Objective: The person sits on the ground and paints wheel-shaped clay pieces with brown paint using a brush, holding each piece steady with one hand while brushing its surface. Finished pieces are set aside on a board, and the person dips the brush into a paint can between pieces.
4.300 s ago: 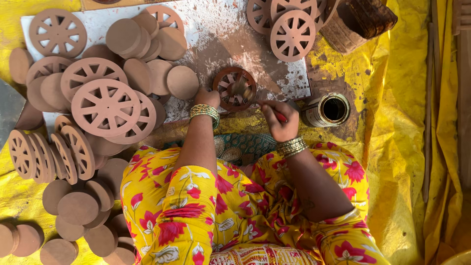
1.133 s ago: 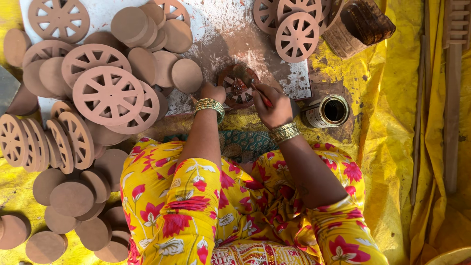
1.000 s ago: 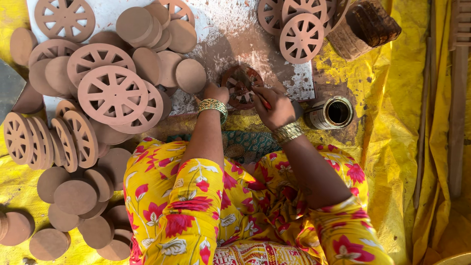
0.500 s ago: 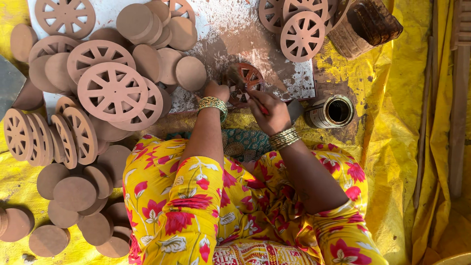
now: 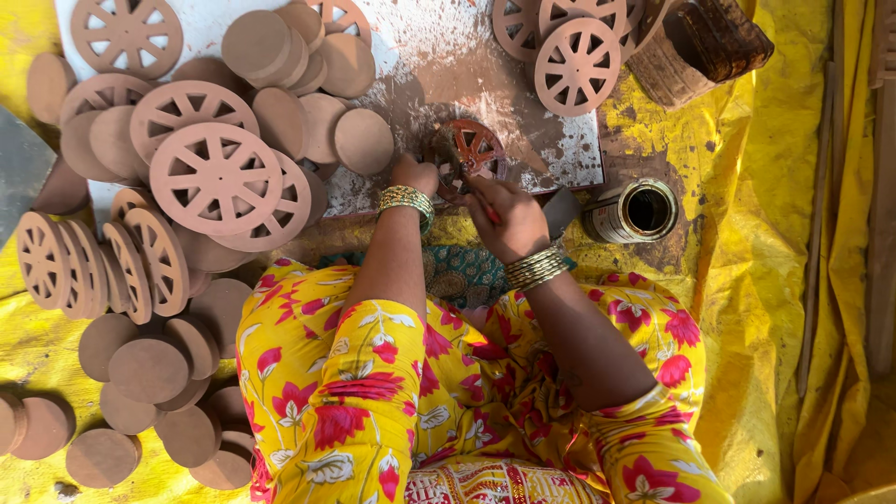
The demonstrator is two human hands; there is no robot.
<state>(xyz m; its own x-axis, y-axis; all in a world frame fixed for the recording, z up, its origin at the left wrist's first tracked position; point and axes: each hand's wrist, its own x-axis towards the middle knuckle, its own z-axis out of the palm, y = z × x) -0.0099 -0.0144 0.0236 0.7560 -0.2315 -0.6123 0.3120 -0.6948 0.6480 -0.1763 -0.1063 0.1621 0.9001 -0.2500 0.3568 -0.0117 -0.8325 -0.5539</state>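
A yellow tarp [image 5: 747, 243] covers the ground under a paint-stained white board [image 5: 523, 103]. Piles of clay discs and spoked clay wheels [image 5: 215, 177] lie left of the hands. On the board sits 1 red-painted spoked wheel [image 5: 471, 149]. The left hand [image 5: 415, 175] steadies its edge; the right hand [image 5: 509, 217] pinches a thin brush [image 5: 467, 173] against it. An open tin [image 5: 635, 211] stands just right.
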